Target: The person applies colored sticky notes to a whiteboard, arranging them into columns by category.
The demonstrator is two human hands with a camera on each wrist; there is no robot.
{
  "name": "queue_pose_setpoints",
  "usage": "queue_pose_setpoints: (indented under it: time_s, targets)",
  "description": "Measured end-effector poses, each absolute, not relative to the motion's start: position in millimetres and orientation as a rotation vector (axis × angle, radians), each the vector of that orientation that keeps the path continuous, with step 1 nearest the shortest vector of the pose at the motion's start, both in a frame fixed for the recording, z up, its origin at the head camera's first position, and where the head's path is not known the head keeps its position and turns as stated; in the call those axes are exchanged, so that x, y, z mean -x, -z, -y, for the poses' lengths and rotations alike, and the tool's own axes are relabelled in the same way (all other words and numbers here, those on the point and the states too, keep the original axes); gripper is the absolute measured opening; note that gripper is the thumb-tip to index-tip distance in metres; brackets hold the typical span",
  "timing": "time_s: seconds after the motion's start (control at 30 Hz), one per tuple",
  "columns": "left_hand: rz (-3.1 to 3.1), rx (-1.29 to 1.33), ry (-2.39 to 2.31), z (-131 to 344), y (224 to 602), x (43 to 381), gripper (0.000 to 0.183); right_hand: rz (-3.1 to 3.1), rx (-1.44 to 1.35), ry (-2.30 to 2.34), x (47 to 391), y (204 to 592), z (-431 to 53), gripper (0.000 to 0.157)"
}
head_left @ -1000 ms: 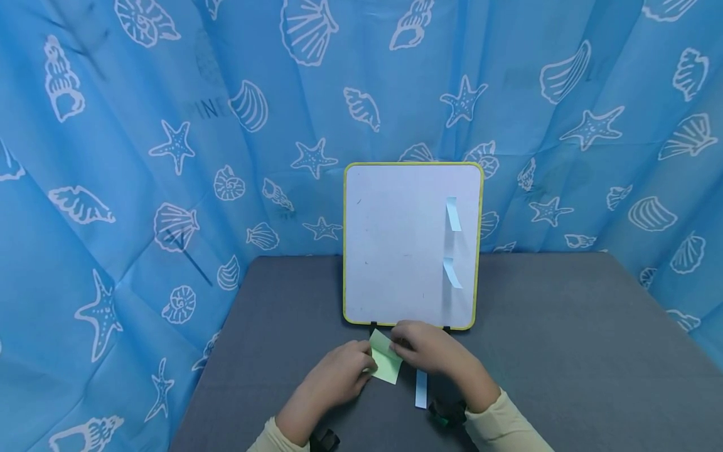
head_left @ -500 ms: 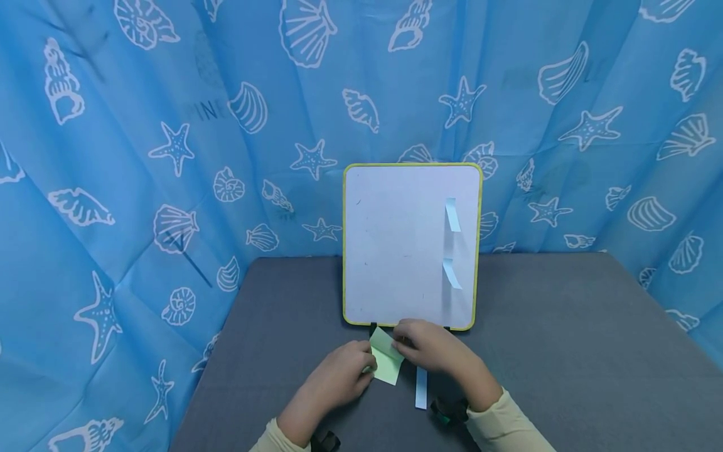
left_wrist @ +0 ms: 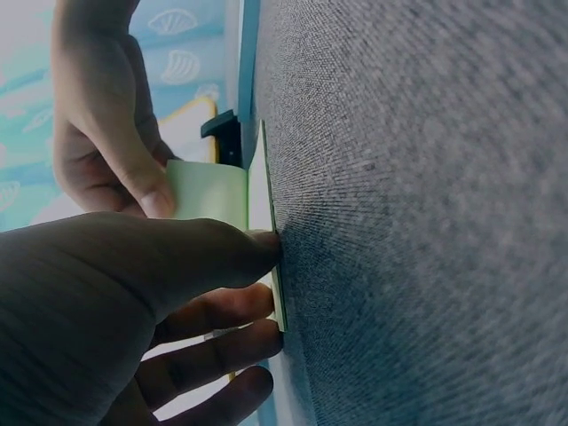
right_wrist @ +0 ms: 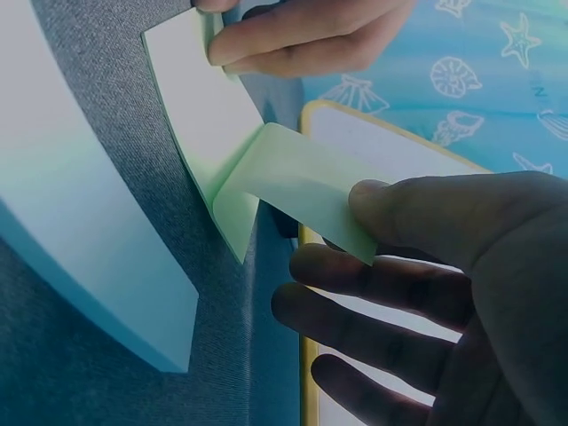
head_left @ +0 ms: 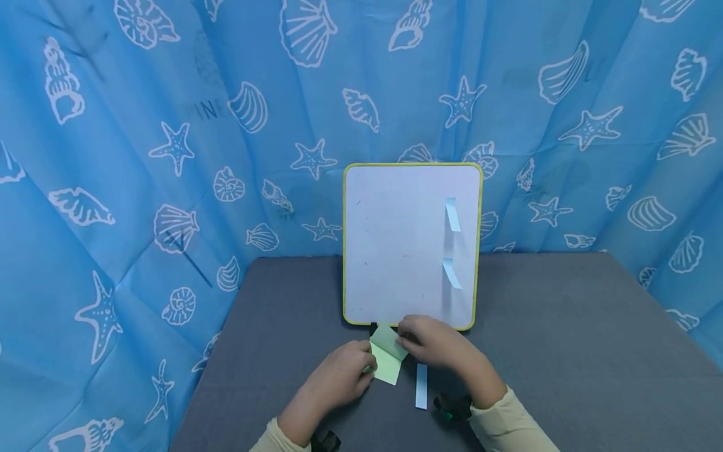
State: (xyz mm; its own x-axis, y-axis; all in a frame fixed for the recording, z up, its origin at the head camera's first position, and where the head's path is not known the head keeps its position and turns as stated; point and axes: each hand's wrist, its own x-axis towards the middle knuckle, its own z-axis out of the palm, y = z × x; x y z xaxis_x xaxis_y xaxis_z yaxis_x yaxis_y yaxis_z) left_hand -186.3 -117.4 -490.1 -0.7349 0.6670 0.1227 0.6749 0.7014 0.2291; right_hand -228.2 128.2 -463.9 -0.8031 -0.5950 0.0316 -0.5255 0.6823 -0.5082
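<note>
My left hand (head_left: 341, 373) pinches the edge of a thin light-green sticky note pad (head_left: 386, 369) just above or on the grey table, thumb on one face and fingers on the other. My right hand (head_left: 437, 342) pinches the free end of the pad's top green sheet (right_wrist: 306, 173) between thumb and forefinger. That sheet curls up off the pad but is still joined to it along a line, as the right wrist view shows. A thicker light-blue sticky note pad (head_left: 421, 387), a narrow strip, lies on the table by my right hand.
Behind my hands a whiteboard (head_left: 401, 251) with a yellow rim stands upright on black feet. Two light-blue notes, an upper note (head_left: 453, 215) and a lower note (head_left: 451, 274), stick to its right side. A blue shell-patterned curtain (head_left: 294, 125) hangs behind the grey table (head_left: 536, 326).
My right hand has moved slightly up and to the right, lifting the green top sheet further off the pad. My left hand has stayed in place.
</note>
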Motion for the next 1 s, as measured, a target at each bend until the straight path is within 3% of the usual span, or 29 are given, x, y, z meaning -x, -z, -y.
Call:
queue_pose_setpoints:
  time_s: [1.0]
  targets:
    - [2.918,1.129,0.426,115.9,487.6,188.2,0.003,-2.821,1.004,0.777,229.7,460.1,-138.1,0.013]
